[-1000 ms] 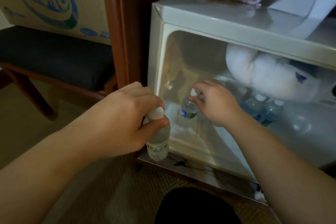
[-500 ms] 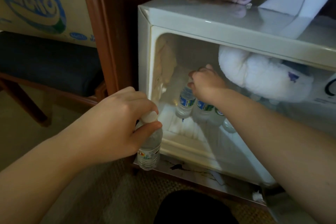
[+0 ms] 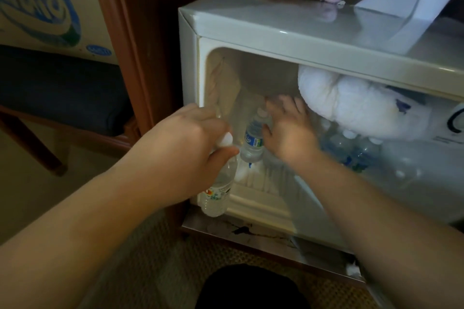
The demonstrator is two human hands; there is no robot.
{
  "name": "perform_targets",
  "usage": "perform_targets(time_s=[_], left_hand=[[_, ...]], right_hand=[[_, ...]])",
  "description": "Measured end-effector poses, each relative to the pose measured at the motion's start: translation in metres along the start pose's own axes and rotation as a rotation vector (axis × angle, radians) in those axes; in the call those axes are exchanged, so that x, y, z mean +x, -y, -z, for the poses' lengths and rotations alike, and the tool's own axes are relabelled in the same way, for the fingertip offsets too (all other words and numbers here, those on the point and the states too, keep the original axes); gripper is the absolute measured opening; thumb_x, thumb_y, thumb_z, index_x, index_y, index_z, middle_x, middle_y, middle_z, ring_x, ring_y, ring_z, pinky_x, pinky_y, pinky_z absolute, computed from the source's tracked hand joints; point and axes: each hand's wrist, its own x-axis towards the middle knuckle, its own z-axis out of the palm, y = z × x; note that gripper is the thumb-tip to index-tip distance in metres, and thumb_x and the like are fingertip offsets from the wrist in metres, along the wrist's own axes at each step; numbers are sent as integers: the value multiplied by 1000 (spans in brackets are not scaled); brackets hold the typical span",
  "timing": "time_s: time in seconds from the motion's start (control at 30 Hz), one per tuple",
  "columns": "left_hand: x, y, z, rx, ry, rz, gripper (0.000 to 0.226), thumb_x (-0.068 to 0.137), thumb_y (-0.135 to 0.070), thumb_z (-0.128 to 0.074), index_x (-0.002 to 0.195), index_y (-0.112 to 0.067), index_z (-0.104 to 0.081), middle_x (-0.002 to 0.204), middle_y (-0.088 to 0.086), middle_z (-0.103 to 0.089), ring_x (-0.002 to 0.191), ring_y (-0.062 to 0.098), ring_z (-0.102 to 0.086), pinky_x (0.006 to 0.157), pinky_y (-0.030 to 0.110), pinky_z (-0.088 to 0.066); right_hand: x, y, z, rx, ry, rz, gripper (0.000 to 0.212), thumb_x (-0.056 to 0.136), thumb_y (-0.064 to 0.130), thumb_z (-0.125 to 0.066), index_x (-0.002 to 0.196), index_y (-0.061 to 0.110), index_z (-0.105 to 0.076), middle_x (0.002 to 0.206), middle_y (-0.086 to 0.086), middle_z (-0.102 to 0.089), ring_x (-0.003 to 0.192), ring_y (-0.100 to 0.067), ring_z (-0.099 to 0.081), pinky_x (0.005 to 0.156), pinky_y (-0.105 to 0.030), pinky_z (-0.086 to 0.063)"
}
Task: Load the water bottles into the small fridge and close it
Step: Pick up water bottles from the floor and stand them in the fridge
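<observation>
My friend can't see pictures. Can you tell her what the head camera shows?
A person's left hand grips a water bottle by its cap at the open small fridge, while the right hand, fingers spread, touches a blue-labelled bottle standing inside. More bottles sit at the right under a white frosty lump.

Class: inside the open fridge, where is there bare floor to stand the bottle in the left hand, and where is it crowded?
Free: the floor strip between the left wall and the standing bottle. Crowded: the right side, with bottles packed under the frost lump.
</observation>
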Motion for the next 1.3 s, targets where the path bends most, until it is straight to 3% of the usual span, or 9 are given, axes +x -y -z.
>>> perform_targets(time_s=[0.1,0.17,0.2,0.3,0.4,0.6,0.73,0.93,1.3], left_hand=[[18,-9,-3,79,2,29,43,96,-49,-51,113,-15,-73,99,0,-65,94,20,-60,84,29,-48],[31,-15,-8,102,23,29,39,101,-44,-53,121,-14,-69,102,3,-64,94,22,-60,86,32,-51],[38,-16,-12,109,48,43,35,104,-39,-54,124,-13,-66,102,3,-62,93,21,-59,84,33,-51],[59,-19,-32,175,173,129,21,104,-22,-58,124,-15,-60,101,2,-59,88,20,-55,74,30,-44],[73,-18,-51,249,219,193,17,101,-12,-59,118,-12,-60,93,3,-53,84,20,-47,71,31,-38],[107,-22,-70,326,259,260,24,97,-1,-57,119,-8,-60,104,10,-58,87,24,-46,74,31,-36],[126,-15,-86,339,309,224,33,91,-4,-62,123,-8,-58,120,11,-61,108,29,-60,77,30,-39],[160,-7,-96,263,366,447,29,99,-4,-57,127,-4,-65,120,18,-66,109,34,-66,88,38,-52],[170,6,-103,389,277,381,37,90,-11,-64,126,-15,-71,123,9,-72,115,32,-68,96,40,-57]], right_hand=[[-60,4,-20,197,-172,103,32,87,16,-65,119,11,-68,109,-11,-60,100,-31,-53,80,-39,-49],[-100,4,-44,261,137,39,35,92,29,-64,125,19,-62,118,-7,-57,109,-28,-55,83,-39,-51],[-117,1,-59,232,365,-3,46,95,42,-59,137,26,-53,135,-7,-51,125,-28,-51,96,-41,-49],[-153,-15,-101,105,690,-13,74,100,70,-29,163,38,-6,173,-3,4,159,-25,3,127,-45,-4],[-161,-21,-115,70,662,6,76,99,76,-11,163,39,9,171,-1,21,156,-21,22,126,-45,8],[-164,-20,-115,44,612,9,82,90,77,4,163,39,8,172,-2,14,158,-22,18,126,-47,5],[-167,-23,-121,98,561,-1,77,96,78,-5,163,41,3,173,-1,12,157,-20,19,128,-48,3],[-167,-25,-117,133,572,-7,74,99,75,-12,163,41,7,169,3,22,154,-15,27,127,-47,8],[-166,-24,-118,121,574,-21,74,99,75,-16,162,44,7,170,3,21,155,-15,26,124,-44,13]])
